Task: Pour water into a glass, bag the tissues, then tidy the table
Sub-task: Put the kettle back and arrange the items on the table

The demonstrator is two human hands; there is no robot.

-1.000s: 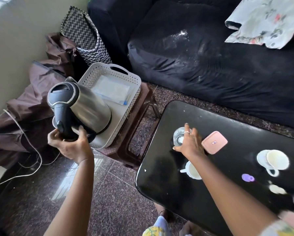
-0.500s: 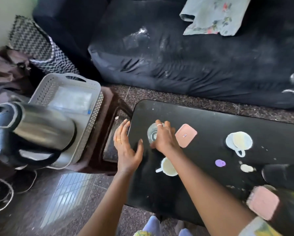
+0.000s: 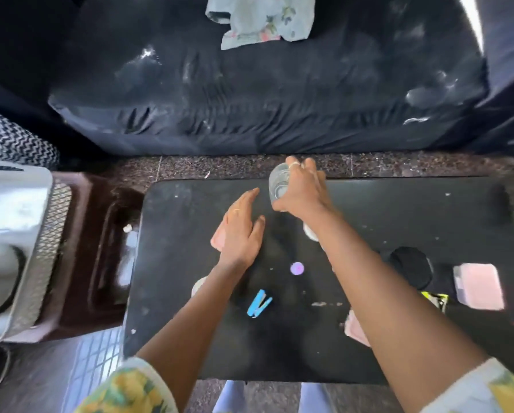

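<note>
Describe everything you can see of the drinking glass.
The glass is a clear, round tumbler, see-through, roughly upright at the far edge of the black table. The right hand grips it from above and the side, its fingers curled over the rim. The left hand is open beside it and does not touch it. The blur hides whether the glass rests on the table or is lifted, and how much water it holds.

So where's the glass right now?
In the head view the glass is at the far edge of the black table, about mid-width, held by the right hand; the left hand is just left of it.
</note>
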